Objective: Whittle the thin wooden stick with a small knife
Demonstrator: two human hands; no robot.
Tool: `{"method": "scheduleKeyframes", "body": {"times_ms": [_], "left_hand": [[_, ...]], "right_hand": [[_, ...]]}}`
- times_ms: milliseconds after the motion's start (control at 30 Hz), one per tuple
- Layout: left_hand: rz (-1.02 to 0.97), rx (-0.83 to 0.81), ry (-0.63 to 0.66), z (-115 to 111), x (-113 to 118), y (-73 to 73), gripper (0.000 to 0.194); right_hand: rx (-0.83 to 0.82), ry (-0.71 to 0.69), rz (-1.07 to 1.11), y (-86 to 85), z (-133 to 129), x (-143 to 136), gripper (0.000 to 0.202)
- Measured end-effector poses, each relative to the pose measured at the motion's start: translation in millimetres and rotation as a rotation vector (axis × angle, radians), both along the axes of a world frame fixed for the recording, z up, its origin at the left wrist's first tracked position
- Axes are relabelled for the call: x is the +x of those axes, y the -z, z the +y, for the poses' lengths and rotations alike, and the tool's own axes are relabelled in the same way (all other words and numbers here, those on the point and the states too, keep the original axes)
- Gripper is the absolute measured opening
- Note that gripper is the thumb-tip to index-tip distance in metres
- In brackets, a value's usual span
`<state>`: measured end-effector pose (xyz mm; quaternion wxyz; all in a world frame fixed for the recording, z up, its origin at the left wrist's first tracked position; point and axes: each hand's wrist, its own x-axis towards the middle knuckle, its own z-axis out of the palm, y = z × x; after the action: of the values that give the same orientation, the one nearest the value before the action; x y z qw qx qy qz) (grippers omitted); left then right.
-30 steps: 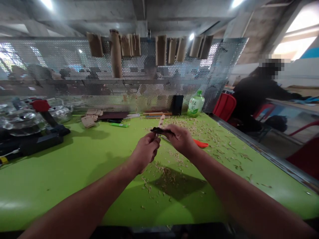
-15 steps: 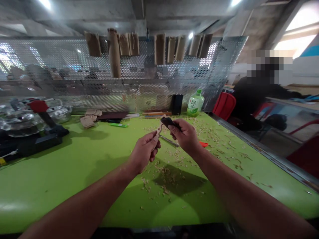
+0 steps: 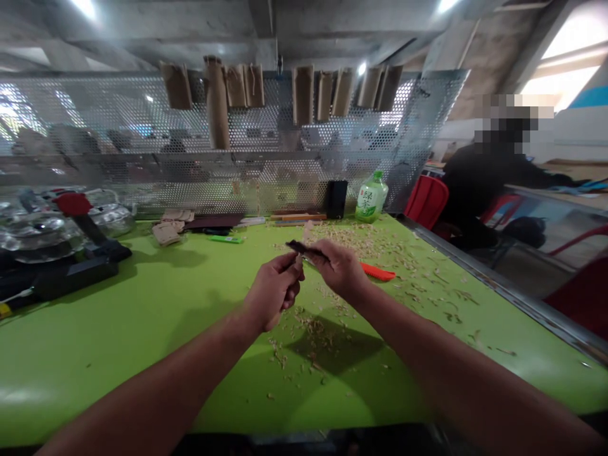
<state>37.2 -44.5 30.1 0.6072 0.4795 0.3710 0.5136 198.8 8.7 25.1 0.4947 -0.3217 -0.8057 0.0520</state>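
Observation:
My left hand [image 3: 272,288] is closed around a small, pale carved wooden piece [image 3: 308,229], whose far end rises beyond the fingers. My right hand [image 3: 341,267] pinches a dark flat strip [image 3: 298,246] that looks like sandpaper, laid across the wooden piece near my left fingertips. Fingers and strip hide much of the wood. An orange-handled tool [image 3: 377,272] lies on the green tabletop [image 3: 156,361] beside my right wrist, partly covered by it. Wood shavings [image 3: 316,328] are scattered beneath and beyond both hands.
At the back stand a green-capped bottle [image 3: 372,197] and a black upright object [image 3: 337,199]. A light-green cutter [image 3: 225,239], thin wood pieces [image 3: 168,229] and a dark sheet [image 3: 213,221] lie left. A black device [image 3: 71,269] sits far left. A person [image 3: 494,177] sits at right.
My right hand has moved left and slightly down, bringing the dark strip across the wooden piece. More of the orange-handled tool shows. My left hand has hardly moved.

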Motion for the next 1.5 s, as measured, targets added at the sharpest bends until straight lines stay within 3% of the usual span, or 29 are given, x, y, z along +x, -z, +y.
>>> {"method": "scheduleKeyframes", "body": {"times_ms": [100,267,400,533,700,900,1033,1167,1267,1400,1500], "left_hand": [[0.01,-0.009,0.01,-0.5,1.0,2.7,0.034],[-0.013,-0.031,-0.009,-0.4,2.0,3.0,0.029],[-0.013,-0.049,0.016,-2.3,2.3,-0.6,0.034],[-0.012,-0.037,0.011,-2.0,2.2,0.2,0.034],[0.018,-0.05,-0.022,-0.7,2.9,3.0,0.044],[0.023,-0.04,-0.039,0.0,2.8,2.4,0.034],[0.04,-0.033,-0.062,1.3,2.8,2.1,0.029],[0.01,-0.03,-0.048,1.7,2.1,3.7,0.032],[0.007,-0.036,-0.043,1.3,1.1,4.9,0.026],[0.012,-0.017,-0.013,1.5,0.6,5.1,0.033],[0.02,-0.032,-0.028,3.4,0.2,5.6,0.021]], "right_hand": [[0.029,0.066,0.088,-4.0,3.3,2.3,0.018],[-0.03,-0.07,-0.087,-3.2,0.0,0.2,0.015],[-0.003,0.037,0.02,-4.4,1.3,0.2,0.017],[-0.035,-0.014,-0.058,-3.9,1.6,-0.4,0.016],[-0.031,0.029,-0.017,-0.8,1.7,-1.1,0.015],[-0.036,0.038,0.016,-0.4,2.9,-0.2,0.017],[-0.069,-0.051,-0.049,0.3,3.0,-1.6,0.015],[-0.047,0.039,0.019,2.2,2.9,-2.5,0.017],[-0.057,-0.043,-0.073,1.2,3.2,-1.6,0.017],[-0.039,0.065,0.087,-2.2,4.2,-0.4,0.019],[-0.082,-0.033,-0.001,-0.8,2.4,-1.9,0.016]]}}
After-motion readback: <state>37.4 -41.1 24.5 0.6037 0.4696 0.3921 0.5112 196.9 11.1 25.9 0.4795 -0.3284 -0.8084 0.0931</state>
